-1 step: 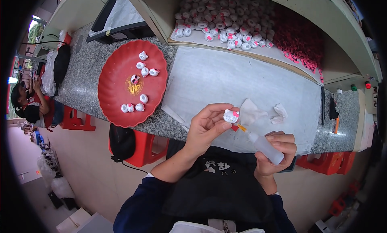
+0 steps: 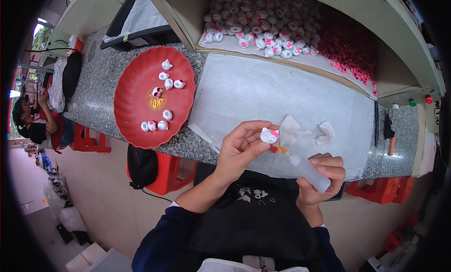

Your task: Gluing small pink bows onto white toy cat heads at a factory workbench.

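My left hand (image 2: 240, 149) pinches a small white cat-head figure (image 2: 268, 136) with a pink bow between thumb and fingers. In my right hand (image 2: 331, 171) is a translucent squeeze bottle (image 2: 307, 172), held tilted. Its orange needle tip (image 2: 281, 149) points at the lower right edge of the cat head, touching it or very close; I cannot tell which. Just below the cat head a bit of red (image 2: 274, 149) shows. To the left, a red scalloped plate (image 2: 129, 98) holds several similar white heads, some with pink bows.
White paper (image 2: 244, 93) covers the granite bench, with two crumpled tissues (image 2: 295, 132) behind the bottle. A shelf above holds heaped white heads (image 2: 263, 25) and pink pieces (image 2: 350, 46). A black tray (image 2: 150, 37) stands far left. Another person (image 2: 44, 126) sits at left.
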